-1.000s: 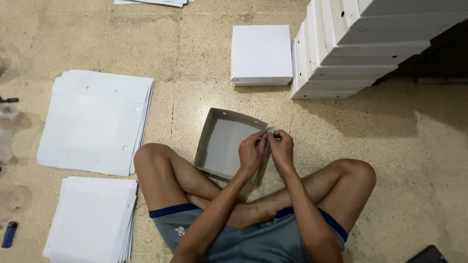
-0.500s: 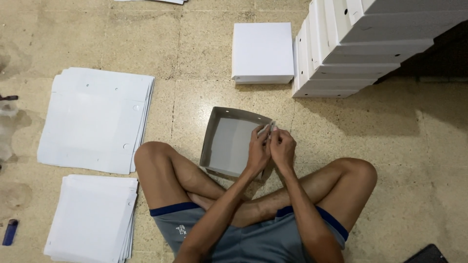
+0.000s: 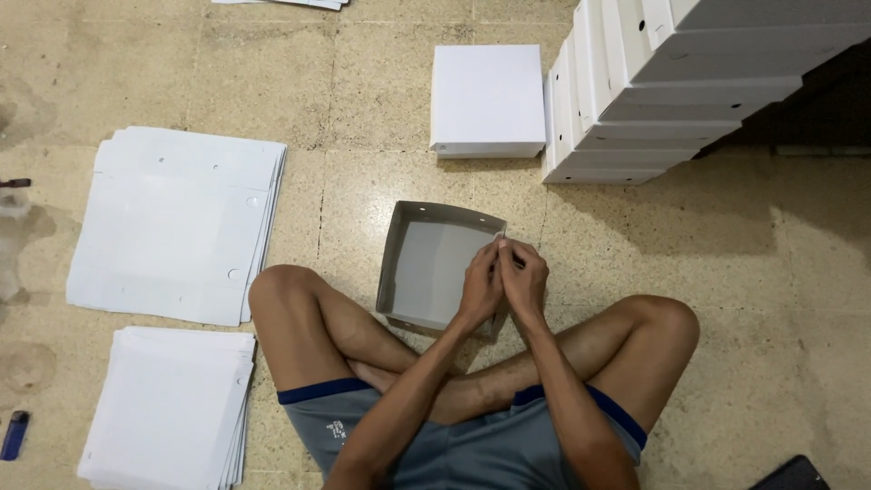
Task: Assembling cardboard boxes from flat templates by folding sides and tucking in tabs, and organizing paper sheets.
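The right wall of a grey cardboard tray (image 3: 434, 263) is pinched by the left hand (image 3: 481, 289) and right hand (image 3: 523, 283), pressed together; a closed white box (image 3: 487, 98) lies beyond.

To my left: two stacks of flat white cardboard blanks (image 3: 177, 222) (image 3: 168, 408); blue lighter (image 3: 14, 434) beside the nearer stack. Ahead: one closed white box (image 3: 487, 98); to its right, stacked finished white boxes (image 3: 671, 82). Beige tiled floor (image 3: 798, 299).
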